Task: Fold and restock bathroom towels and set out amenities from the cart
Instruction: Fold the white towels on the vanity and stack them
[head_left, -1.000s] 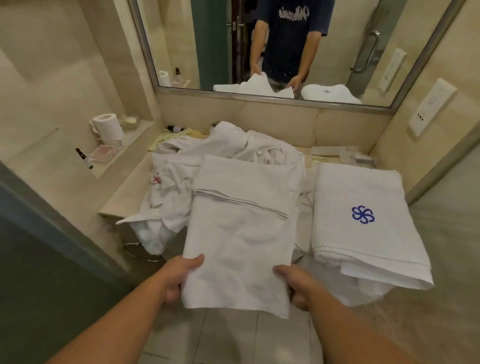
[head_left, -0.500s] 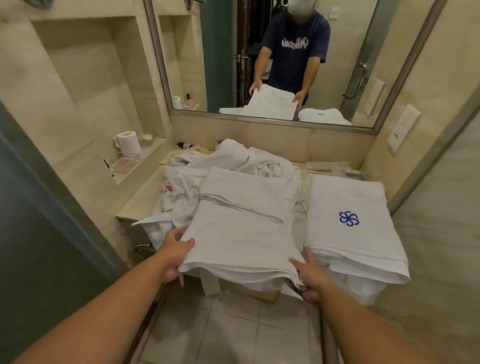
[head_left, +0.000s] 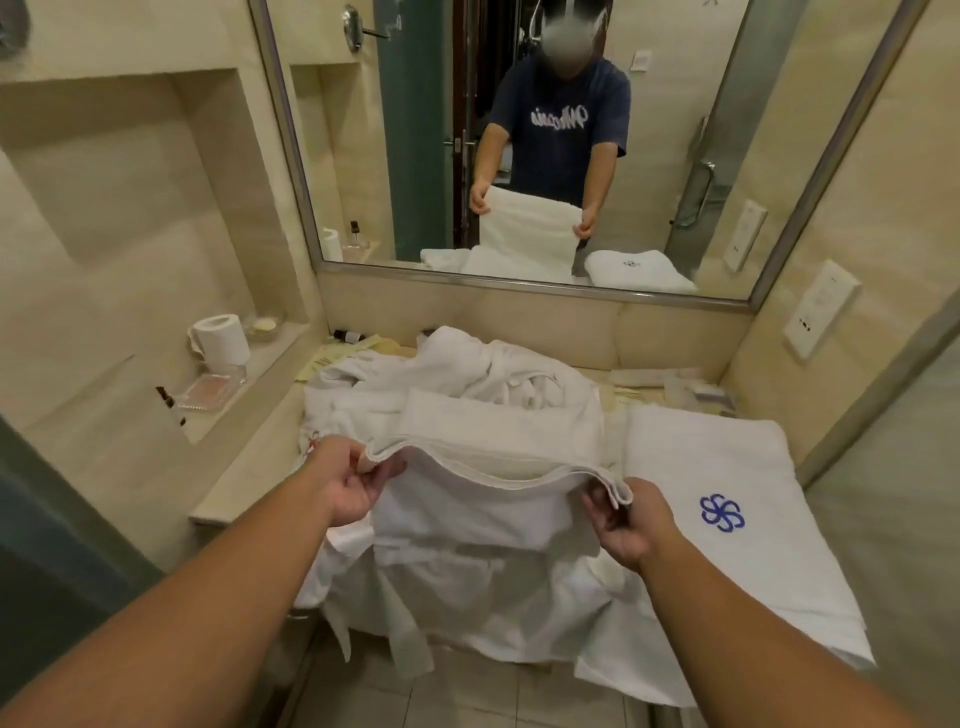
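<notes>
Our fingers are curling tight round the near edge of the folded white towel, the left hand pinching its left corner and the right hand pinching its right corner. We are holding that edge raised, sagging a little between the hands, while the towel's far part is lying on crumpled linen. The counter is carrying this heap of white linen across its middle, with cloth hanging over the front edge. Toward the counter's right edge a folded towel with a blue emblem is lying flat, touching the heap. On the ledge at the left a toilet roll is standing upright.
</notes>
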